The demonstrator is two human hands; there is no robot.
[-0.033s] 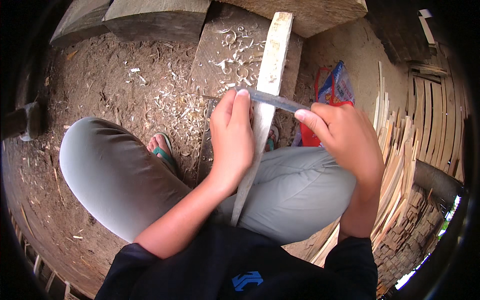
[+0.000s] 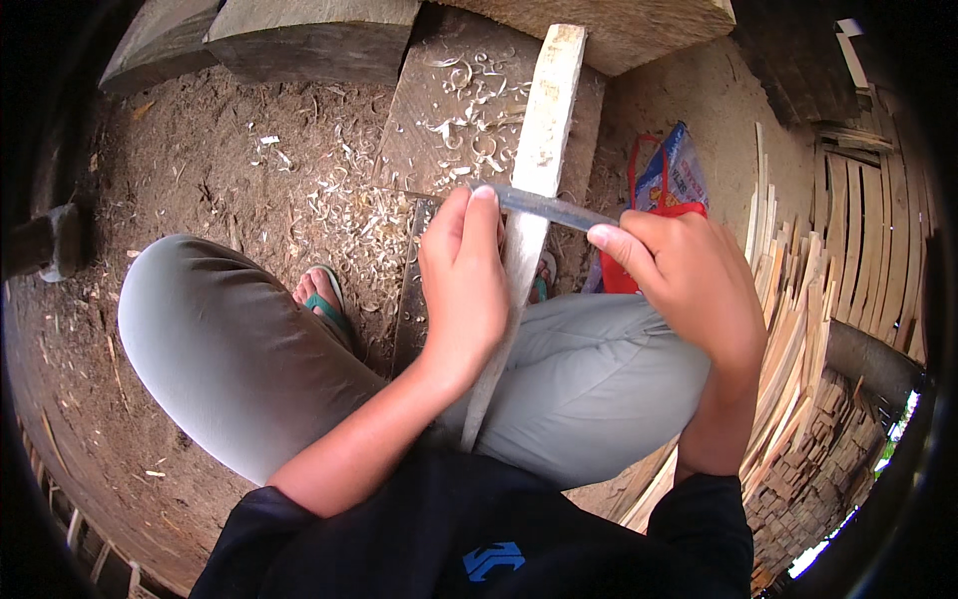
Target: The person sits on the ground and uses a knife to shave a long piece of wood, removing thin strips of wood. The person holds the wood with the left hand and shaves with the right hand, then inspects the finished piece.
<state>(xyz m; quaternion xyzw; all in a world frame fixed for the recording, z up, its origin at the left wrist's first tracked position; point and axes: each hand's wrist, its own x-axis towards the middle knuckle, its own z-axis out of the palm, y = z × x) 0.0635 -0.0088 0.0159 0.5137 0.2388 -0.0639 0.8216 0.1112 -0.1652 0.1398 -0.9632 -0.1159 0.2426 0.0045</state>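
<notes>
A long pale wooden slat [image 2: 544, 130] runs from my lap up onto a flat wooden block [image 2: 419, 110]. A narrow grey metal blade [image 2: 554, 208] lies across the slat. My left hand [image 2: 464, 285] grips the blade's left end, fingers closed over it and pressed against the slat. On the other side, my right hand [image 2: 684, 280] holds the right end, forefinger stretched along the blade. My knees in grey trousers [image 2: 220, 349] sit under both arms.
Curled wood shavings [image 2: 339, 215] cover the dirt floor and the block. Stacks of thin split slats [image 2: 788, 329] stand at the right. A blue and red bag [image 2: 671, 180] lies beyond my right hand. My foot in a green sandal [image 2: 321, 295] rests by the block.
</notes>
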